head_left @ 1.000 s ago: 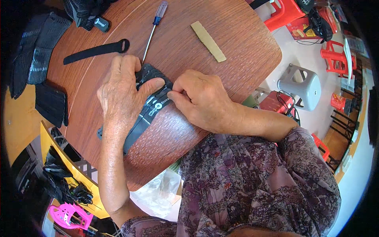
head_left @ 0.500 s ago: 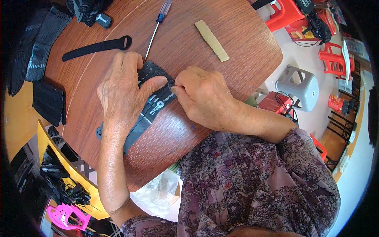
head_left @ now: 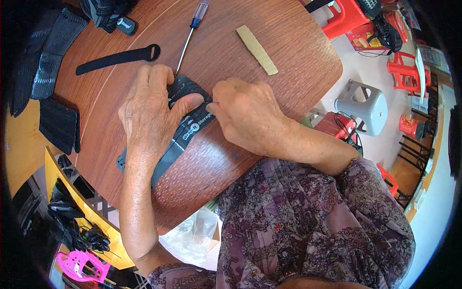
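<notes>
The black strap bundle (head_left: 185, 113) lies flat on the brown wooden counter (head_left: 269, 96), pinned under both hands. A dark paper label band (head_left: 179, 139) wraps it crosswise, carrying a small white round mark and white lettering; the band runs from beneath the left thumb down toward the left wrist, ending near the counter edge.

The left hand (head_left: 149, 113) lies palm down over the bundle's left half, fingers (head_left: 161, 77) stretched almost flat and close together, thumb laid across the band; it presses rather than grips. The right hand (head_left: 250, 115) is curled, its fingertips (head_left: 214, 103) pinched together on the bundle's right edge, touching the left thumb tip. Whether anything is caught between those fingertips cannot be told (the knuckles hide the contact).

Beyond the left fingers lies a screwdriver (head_left: 190, 38) with a blue-and-clear handle, its tip just beside the bundle's far edge. Further left of it a single long black strap (head_left: 118, 59) with a loop at one end lies apart. Beyond the right fingers, well apart, lies a flat tan strip (head_left: 256, 49), rectangular and slanted. More black strap stacks (head_left: 57, 123) sit left of the left hand, near the counter's edge. Below that edge, a yellow bin (head_left: 103, 226) holds black straps, with a pink plastic item (head_left: 77, 265) beside it.
</notes>
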A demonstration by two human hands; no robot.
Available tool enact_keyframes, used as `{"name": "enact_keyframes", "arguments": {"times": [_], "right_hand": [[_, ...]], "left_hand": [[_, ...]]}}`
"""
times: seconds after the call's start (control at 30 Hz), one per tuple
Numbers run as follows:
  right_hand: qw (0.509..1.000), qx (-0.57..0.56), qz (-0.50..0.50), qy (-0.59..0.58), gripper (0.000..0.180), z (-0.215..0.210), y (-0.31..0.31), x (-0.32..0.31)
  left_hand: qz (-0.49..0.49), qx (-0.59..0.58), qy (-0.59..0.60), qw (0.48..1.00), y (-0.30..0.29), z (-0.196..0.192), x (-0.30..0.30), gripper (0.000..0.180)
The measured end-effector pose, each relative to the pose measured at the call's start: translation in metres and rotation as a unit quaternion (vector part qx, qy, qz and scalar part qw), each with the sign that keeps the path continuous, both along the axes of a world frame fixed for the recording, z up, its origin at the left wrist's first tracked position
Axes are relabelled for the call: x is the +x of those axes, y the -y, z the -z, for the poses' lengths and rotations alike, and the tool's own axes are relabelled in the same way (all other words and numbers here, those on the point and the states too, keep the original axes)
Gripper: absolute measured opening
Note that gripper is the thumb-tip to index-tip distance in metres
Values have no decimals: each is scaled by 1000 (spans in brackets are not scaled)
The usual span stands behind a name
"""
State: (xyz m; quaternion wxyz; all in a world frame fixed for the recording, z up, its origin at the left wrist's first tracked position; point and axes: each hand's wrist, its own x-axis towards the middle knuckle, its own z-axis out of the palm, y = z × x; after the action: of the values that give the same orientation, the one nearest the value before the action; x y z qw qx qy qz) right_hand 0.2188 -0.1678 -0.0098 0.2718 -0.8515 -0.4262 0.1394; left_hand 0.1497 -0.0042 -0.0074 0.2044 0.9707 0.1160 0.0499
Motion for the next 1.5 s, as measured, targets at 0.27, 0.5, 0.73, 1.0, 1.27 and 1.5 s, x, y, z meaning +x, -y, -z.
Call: {"name": "enact_keyframes", "arguments": {"times": [0.27,0.5,0.73,1.0,1.27,1.5], "right_hand": [[999,14,29,2,15,-1,7,11],[979,144,55,132,16,3,40,36],[965,99,104,221,21,6,53,61],[969,9,93,231,25,11,36,58],[993,32,113,5,23,6,43,70],[969,139,91,-183,19,-5,31,49]], "left_hand": [[3,-4,18,1000,3,-1,-1,39],[-31,-50,2,998,-3,-6,-7,22],[25,200,93,975,49,-24,-55,56],[67,69,-73,993,90,6,-68,96],[-180,56,156,970,63,-12,-113,34],[-280,128,115,944,55,-2,-156,32]]}}
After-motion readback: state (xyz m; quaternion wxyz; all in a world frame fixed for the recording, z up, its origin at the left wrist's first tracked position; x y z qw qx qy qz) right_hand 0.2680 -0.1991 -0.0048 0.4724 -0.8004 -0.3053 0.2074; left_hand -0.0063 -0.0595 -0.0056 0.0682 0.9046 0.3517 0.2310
